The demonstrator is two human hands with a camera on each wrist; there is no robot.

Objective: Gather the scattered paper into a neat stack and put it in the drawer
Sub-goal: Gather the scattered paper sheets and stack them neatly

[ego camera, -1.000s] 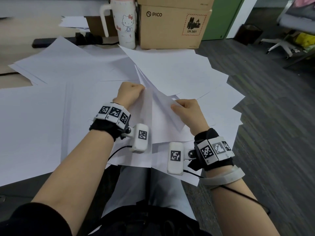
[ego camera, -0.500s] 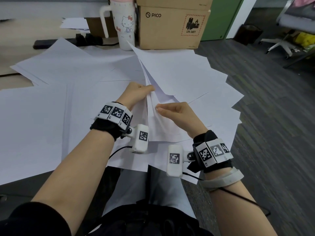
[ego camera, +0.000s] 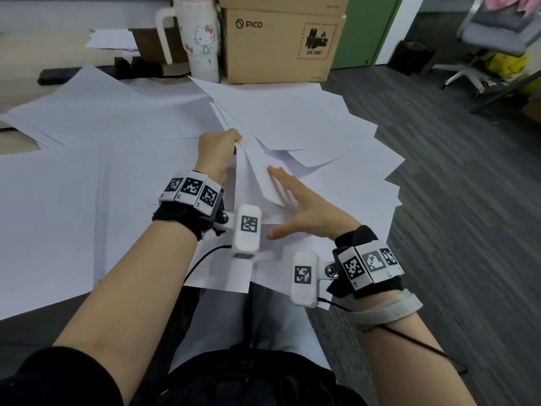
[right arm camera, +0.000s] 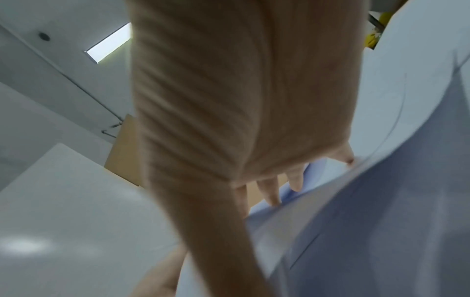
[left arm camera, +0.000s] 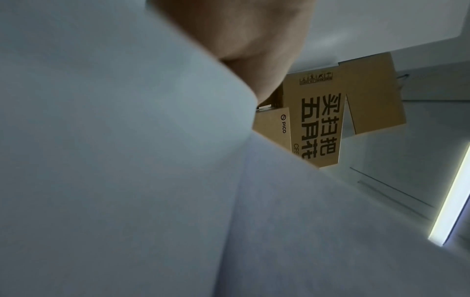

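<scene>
The paper lies fanned loose across the bench, thin, floppy and apt to slide, so while the left hand pinches gathered corners and the right hand presses flat with straight fingers, gripping bunched edges looks safest.

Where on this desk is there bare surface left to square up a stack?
Little. Bare wood shows only at the far left, bordered by white paper sheets and a black bar. The back edge is crowded by the white cartoon-cat tumbler and brown PICO cardboard box; sheets cover the rest.
</scene>
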